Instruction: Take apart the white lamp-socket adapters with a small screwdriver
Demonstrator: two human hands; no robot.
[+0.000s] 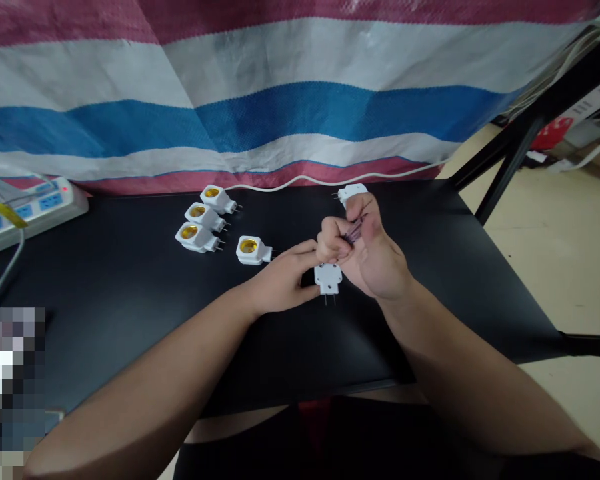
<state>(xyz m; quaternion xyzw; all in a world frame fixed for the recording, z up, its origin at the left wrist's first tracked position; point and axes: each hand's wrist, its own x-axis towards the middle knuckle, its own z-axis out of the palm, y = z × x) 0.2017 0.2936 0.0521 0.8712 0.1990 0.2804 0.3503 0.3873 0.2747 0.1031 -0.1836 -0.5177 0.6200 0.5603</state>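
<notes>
My left hand (285,277) is closed on a white plug-in lamp holder (329,277), thumb on its near left side and fingers along its far side. The holder lies with its screw-holed back up and its two pins pointing toward me. Above it, my right hand (370,250) is closed around a screwdriver (355,230) with a see-through purplish handle; the shaft is mostly hidden by the fingers. Just left of my left hand lies another lamp holder (250,249), its brass-coloured socket facing up. Behind my right hand, a further white holder (353,192) is partly covered.
Three lamp holders (197,235) form a slanting row at the back left of the black table (130,267). A power strip (35,210) with cables sits at the far left. A white cable (300,179) runs along the back edge, before a striped sheet (280,113).
</notes>
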